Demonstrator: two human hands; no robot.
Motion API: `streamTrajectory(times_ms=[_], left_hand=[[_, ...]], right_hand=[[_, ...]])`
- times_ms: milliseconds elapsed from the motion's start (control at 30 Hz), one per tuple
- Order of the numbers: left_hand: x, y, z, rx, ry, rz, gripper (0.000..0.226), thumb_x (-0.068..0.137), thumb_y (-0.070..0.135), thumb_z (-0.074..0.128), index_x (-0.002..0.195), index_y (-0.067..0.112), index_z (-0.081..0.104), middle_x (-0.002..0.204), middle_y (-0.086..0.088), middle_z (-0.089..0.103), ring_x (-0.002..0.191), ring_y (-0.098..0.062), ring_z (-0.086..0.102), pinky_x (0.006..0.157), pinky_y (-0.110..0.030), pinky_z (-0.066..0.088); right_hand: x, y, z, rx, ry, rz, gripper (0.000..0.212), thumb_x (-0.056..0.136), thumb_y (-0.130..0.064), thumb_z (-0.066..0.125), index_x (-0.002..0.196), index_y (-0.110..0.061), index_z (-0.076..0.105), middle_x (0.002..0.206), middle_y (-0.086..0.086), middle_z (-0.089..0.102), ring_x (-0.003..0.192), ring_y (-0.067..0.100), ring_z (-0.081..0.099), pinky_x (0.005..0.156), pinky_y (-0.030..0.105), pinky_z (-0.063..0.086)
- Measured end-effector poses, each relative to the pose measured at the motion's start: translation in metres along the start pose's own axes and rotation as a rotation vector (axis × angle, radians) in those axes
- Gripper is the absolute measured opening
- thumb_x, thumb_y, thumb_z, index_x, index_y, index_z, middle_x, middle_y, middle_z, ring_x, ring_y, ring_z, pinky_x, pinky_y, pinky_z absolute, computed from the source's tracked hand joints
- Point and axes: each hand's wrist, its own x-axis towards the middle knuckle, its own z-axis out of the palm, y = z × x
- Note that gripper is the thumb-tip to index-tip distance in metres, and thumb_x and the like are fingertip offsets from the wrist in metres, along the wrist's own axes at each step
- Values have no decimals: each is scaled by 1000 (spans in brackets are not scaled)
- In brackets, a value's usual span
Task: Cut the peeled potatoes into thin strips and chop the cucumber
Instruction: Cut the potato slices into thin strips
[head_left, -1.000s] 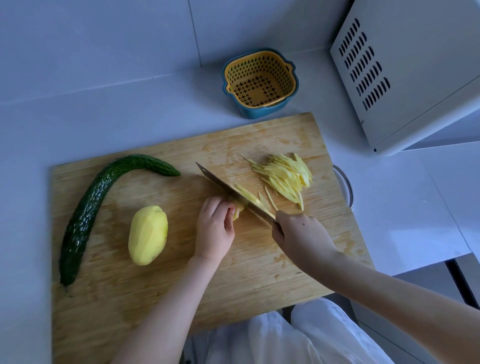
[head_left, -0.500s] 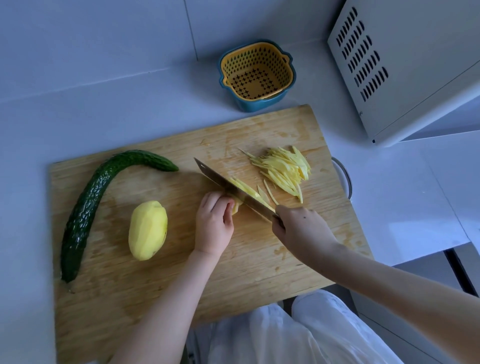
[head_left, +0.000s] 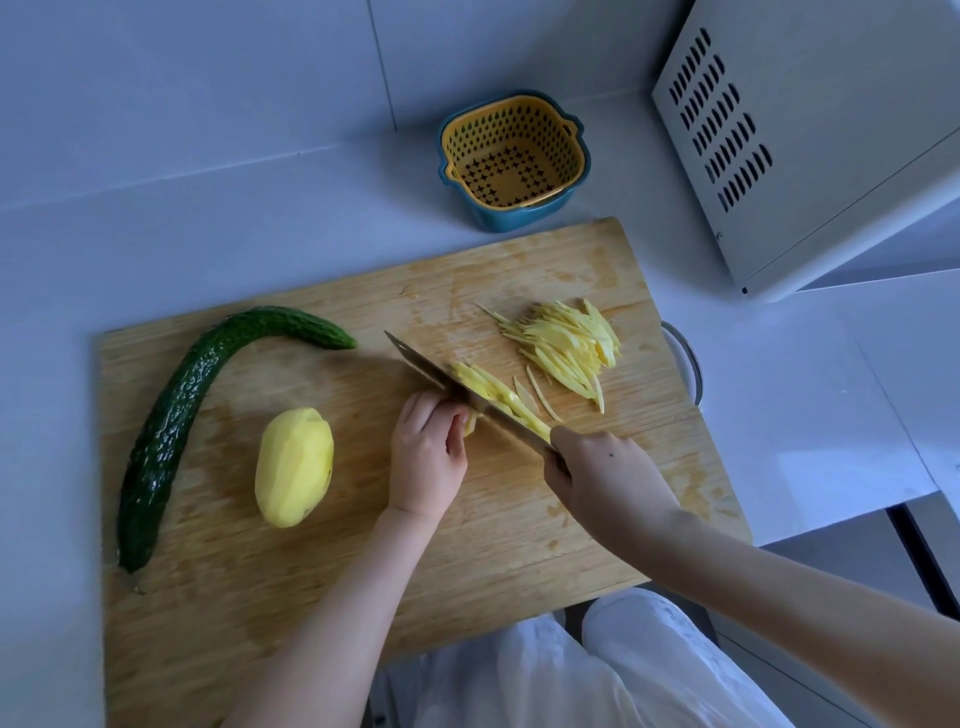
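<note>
Cutting board (head_left: 493, 551), right fingers (head_left: 563, 452) around knife (head_left: 441, 378)

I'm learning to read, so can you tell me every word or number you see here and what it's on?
None: no words, numbers or labels can be read anywhere.
The white appliance shows only vent slots, the basket only drop-shaped and star-shaped holes, and the knife and cutting board show no markings.

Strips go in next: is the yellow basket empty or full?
Empty: the basket shows bare perforated walls and floor, with nothing inside.
</note>
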Motion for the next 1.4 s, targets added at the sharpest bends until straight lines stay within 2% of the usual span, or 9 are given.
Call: streamTrajectory(times_ms=[367, 500, 633, 900, 1067, 1267, 1400], left_hand=[[-8, 0, -8, 23, -22, -24, 6, 77, -1, 63, 79, 2, 69, 86, -13, 61, 84, -21, 55, 84, -20, 41], [-9, 0, -9, 23, -16, -17, 14, 84, 5, 56, 79, 2, 68, 86, -13, 63, 84, -22, 56, 83, -22, 43], [-8, 1, -9, 9, -20, -41, 9, 78, -1, 60, 76, 1, 68, 84, -12, 62, 80, -22, 57, 82, -19, 42], [-10, 1, -9, 18, -10, -42, 18, 83, 7, 52, 76, 2, 67, 83, -12, 61, 80, -21, 55, 82, -18, 40], [-10, 1, -9, 24, 6, -32, 6, 76, -1, 62, 75, 2, 66, 80, -12, 60, 79, -19, 53, 81, -17, 39], [-10, 0, -8, 35, 10, -28, 7, 74, -4, 65, 73, 3, 65, 78, -12, 59, 76, -19, 52, 77, -17, 38], [-9, 0, -9, 34, 11, -20, 7, 75, -5, 65, 73, 2, 65, 79, -12, 61, 76, -21, 55, 77, -21, 42]], right_hand=[[1, 4, 2, 12, -3, 9, 24, 97, -24, 38, 74, -17, 38, 54, -7, 37, 43, 9, 32, 42, 23, 24], [-4, 3, -1, 42, 16, -7, 22, 97, -24, 39, 76, -17, 40, 55, -5, 40, 44, 12, 35, 43, 23, 27], [-2, 4, -1, -13, -32, -10, 23, 98, -25, 36, 77, -18, 39, 57, -7, 41, 45, 10, 36, 43, 22, 28], [-5, 5, 3, 9, -16, -25, 22, 97, -25, 36, 78, -18, 42, 59, -4, 47, 49, 15, 44, 48, 27, 38], [-9, 6, 4, -4, -16, -36, 21, 98, -25, 36, 80, -17, 41, 59, -5, 44, 52, 16, 45, 50, 27, 37], [-10, 7, 3, -11, -17, -30, 20, 98, -26, 36, 80, -17, 42, 62, -3, 49, 52, 16, 47, 51, 28, 41], [-9, 5, 3, 14, 11, -46, 20, 97, -24, 37, 80, -17, 44, 60, -4, 46, 48, 14, 42, 47, 25, 34]])
